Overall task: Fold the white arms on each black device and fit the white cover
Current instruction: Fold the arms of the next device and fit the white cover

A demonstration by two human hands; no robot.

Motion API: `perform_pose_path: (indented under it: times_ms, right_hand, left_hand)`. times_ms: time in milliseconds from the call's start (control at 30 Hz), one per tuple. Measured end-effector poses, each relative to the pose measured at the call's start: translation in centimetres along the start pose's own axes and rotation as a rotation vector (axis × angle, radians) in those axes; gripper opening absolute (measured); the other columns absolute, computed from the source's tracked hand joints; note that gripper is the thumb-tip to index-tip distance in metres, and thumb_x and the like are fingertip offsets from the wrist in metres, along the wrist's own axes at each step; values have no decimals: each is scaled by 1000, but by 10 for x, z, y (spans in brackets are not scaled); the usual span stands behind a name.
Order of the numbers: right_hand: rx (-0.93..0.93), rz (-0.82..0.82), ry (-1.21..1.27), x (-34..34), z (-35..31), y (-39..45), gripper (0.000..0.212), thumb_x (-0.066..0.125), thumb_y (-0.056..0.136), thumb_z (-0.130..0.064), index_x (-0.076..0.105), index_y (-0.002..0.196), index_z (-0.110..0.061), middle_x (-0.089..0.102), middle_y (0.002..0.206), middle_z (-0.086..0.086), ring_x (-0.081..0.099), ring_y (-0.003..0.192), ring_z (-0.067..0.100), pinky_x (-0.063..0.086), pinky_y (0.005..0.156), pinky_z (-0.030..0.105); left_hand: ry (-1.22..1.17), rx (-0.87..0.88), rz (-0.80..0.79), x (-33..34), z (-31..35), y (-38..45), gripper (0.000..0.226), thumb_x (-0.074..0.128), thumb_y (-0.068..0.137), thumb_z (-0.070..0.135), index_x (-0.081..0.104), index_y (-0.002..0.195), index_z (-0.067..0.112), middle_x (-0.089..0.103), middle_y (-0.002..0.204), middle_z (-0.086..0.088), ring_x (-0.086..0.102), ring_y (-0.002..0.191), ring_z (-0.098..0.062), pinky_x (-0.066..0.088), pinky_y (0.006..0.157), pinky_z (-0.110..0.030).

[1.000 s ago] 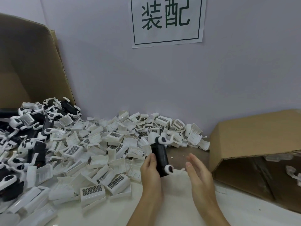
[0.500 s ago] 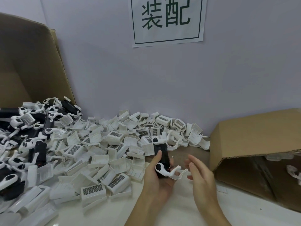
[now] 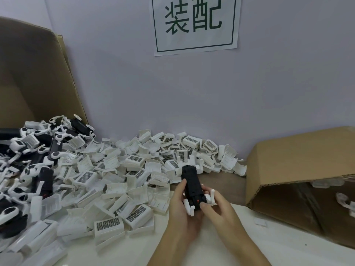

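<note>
A black device (image 3: 191, 183) lies lengthwise in my left hand (image 3: 182, 210), whose fingers curl round it from below with the thumb on its left side. Two white arms (image 3: 210, 196) stick out at its near end, one on each side. My right hand (image 3: 217, 208) pinches that near end and the right arm with thumb and fingers. A big heap of white covers (image 3: 119, 181) spreads over the table to the left and behind. More black devices with white arms (image 3: 38, 150) are piled at the far left.
An open cardboard box (image 3: 299, 162) lies on its side at the right with a few white parts inside. A large cardboard flap (image 3: 32, 73) stands at the left. The wall with a paper sign (image 3: 194, 24) closes the back. White table surface (image 3: 269, 244) lies in front.
The device has turned in my left hand, its white arms now at the near end. My right hand has closed in from open and taken hold of that end.
</note>
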State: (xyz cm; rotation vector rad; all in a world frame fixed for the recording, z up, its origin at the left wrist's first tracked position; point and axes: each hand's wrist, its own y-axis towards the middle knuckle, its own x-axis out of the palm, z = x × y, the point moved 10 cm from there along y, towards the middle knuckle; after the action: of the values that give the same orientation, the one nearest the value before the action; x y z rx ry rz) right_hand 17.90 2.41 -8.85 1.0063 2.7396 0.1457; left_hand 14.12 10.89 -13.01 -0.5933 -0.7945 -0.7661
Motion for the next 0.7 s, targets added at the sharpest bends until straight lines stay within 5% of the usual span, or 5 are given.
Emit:
perform_pose_path:
  times_ms: [133,267,500,700]
  right_hand:
    - [113,35,44,5,12,4,25,56,100,-21,57,119,-38,71,107,-15,66,94,-5,48,83,18]
    - [116,34,48,4,12,3,27,54,100,-14,58,119,-33,70,106,-11,65,88,-5,46,75,14]
    - [77,16,21,4,9,1,30,52,99,-6,58,115,-30,70,104,-3,67,89,9,55,83,31]
    - [86,-14,44,6,11,0,41,52,94,0,60,112,-37,71,94,-21,65,87,-3,46,72,11]
  left_hand:
    - [52,77,23,2,4,-3,49,73,76,36,67,116,9,66,88,-14,65,80,-29,51,84,-44]
    - [78,90,34,5,6,-5,49,72,74,35,67,115,9,68,84,-12,67,75,-26,56,74,-39]
    - [106,52,48,2,-2,-5,63,71,73,37,62,125,3,65,88,-16,62,86,-33,48,91,-49]
    - [67,35,29,0,-2,-3,70,72,75,40,58,131,1,66,83,-15,65,76,-29,53,76,-41]
